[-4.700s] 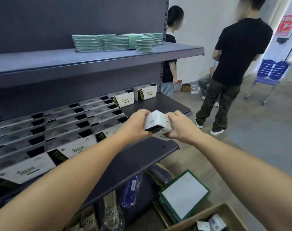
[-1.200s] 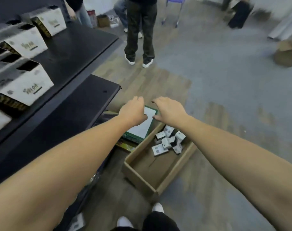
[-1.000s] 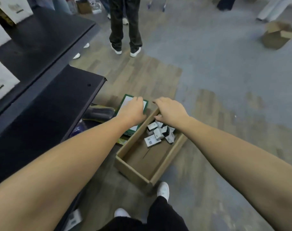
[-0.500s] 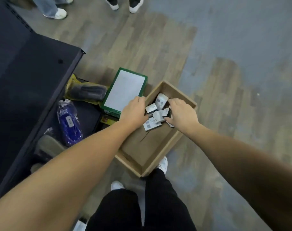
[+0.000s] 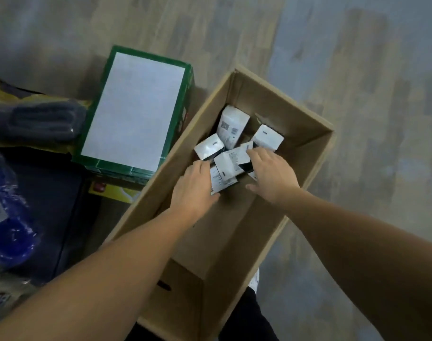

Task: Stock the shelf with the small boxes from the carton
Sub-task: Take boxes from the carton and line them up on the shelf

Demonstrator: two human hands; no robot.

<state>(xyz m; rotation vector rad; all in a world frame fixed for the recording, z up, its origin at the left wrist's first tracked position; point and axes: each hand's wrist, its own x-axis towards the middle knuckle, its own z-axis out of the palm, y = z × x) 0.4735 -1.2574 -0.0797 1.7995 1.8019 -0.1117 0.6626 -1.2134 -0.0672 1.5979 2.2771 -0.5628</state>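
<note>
Now lower and deeper inside the open brown cardboard carton (image 5: 296,114): left hand (image 5: 194,190) and right hand (image 5: 271,175), apart, fingers on small white boxes (image 5: 231,158); grasp unclear.

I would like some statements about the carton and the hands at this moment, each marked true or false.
1. Both hands are inside the cardboard carton. True.
2. The small white boxes fill the whole carton. False: they lie in a loose pile at its far end, and the near part of the bottom is bare.
3. The left hand and the right hand reach the pile from opposite sides. True.
4. A green-edged box lies inside the carton. False: it lies outside, beside the carton's left wall.
5. The small boxes stand in neat rows. False: they lie at mixed angles.
</note>
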